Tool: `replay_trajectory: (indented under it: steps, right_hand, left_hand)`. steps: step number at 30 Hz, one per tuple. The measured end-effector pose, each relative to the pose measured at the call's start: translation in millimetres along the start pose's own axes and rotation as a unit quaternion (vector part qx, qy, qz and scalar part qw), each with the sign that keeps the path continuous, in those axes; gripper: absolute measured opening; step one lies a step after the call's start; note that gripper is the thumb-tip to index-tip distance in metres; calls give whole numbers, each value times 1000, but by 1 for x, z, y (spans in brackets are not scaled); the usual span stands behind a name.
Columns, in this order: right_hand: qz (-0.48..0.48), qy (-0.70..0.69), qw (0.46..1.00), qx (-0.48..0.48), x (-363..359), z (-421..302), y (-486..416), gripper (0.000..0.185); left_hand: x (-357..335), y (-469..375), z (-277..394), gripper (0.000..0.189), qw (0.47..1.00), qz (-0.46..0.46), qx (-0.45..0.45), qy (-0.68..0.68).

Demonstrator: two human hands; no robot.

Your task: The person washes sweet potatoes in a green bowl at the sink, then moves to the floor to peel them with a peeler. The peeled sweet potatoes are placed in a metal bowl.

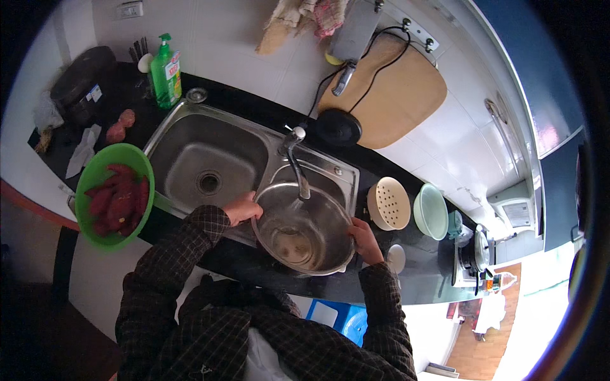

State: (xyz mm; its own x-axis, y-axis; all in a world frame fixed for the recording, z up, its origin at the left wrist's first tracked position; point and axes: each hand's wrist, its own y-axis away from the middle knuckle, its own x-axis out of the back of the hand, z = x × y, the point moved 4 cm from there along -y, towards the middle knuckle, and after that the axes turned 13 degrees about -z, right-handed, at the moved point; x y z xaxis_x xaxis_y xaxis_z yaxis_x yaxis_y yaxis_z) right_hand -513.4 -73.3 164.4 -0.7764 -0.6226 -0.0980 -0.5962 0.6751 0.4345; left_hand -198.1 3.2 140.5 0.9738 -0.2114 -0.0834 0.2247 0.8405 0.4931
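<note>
Both my hands hold a wide stainless steel basin (329,238) by its rim, tilted over the right side of the double sink (224,114). My left hand (243,208) grips the rim on the left, and my right hand (366,240) grips it on the right. Water runs from the faucet (299,171) into the basin, where some liquid lies at the bottom. The left sink bowl holds nothing and its drain shows. A green plastic basin (148,190) of red-skinned sweet potatoes (121,205) stands left of the sink.
Behind the sink stand a green pump bottle of dish soap (167,78) and a wooden cutting board (405,95) with a cleaver (352,43) hanging by it. To the right are a beige perforated colander (389,204), a pale green bowl (430,212) and a pot (481,250) on a stove.
</note>
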Motion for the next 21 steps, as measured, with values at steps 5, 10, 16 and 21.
replay_trajectory:
  steps: [5,10,16,21]
  right_hand:
    - [54,228,970,66,-26,21,-51,25]
    - [-3,662,705,257,-92,12,-78,30]
    - [-134,771,611,120,-122,66,-115,24]
    - [-351,475,807,12,-186,38,-98,27]
  left_hand:
    - [19,34,24,40,995,59,-62,-45]
    - [21,38,15,35,973,127,-133,-142]
    - [16,30,12,32,930,232,-198,-204]
    - [9,31,0,26,867,365,-275,-197]
